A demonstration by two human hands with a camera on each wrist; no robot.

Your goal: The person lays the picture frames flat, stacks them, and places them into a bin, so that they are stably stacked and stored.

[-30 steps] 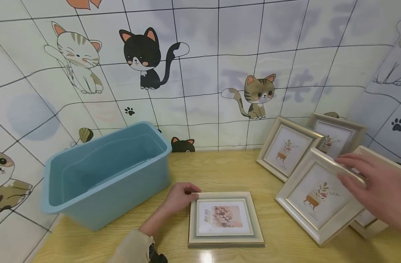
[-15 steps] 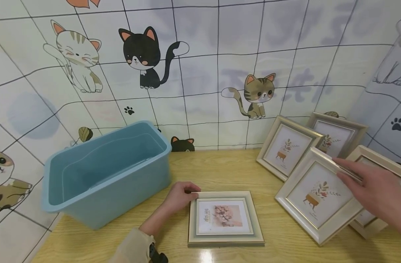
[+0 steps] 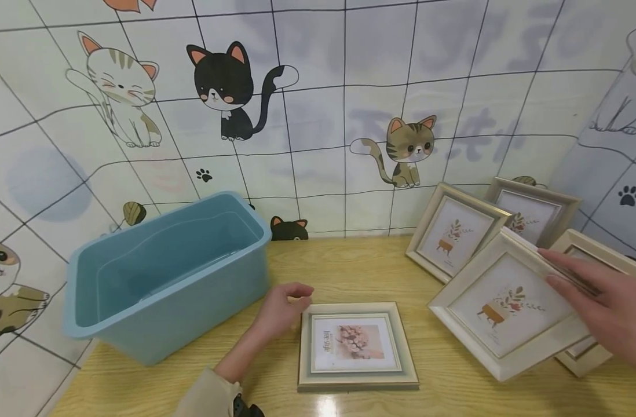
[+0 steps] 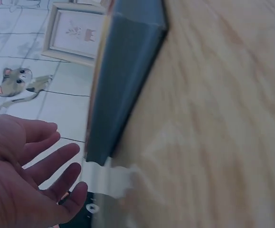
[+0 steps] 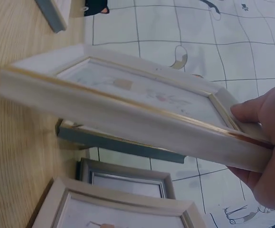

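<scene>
my right hand (image 3: 605,295) pinches the cream frame (image 3: 508,304) by its far edge, tilted up off the table (image 3: 349,266), while my left hand (image 3: 281,310) hovers relaxed and empty beside the flat frame (image 3: 355,346), so i'd best lift level and grip firmly.

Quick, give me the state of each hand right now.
Left hand: open, holding nothing, beside the flower photo frame.
Right hand: gripping the cream picture frame, lifted at an angle.
</scene>
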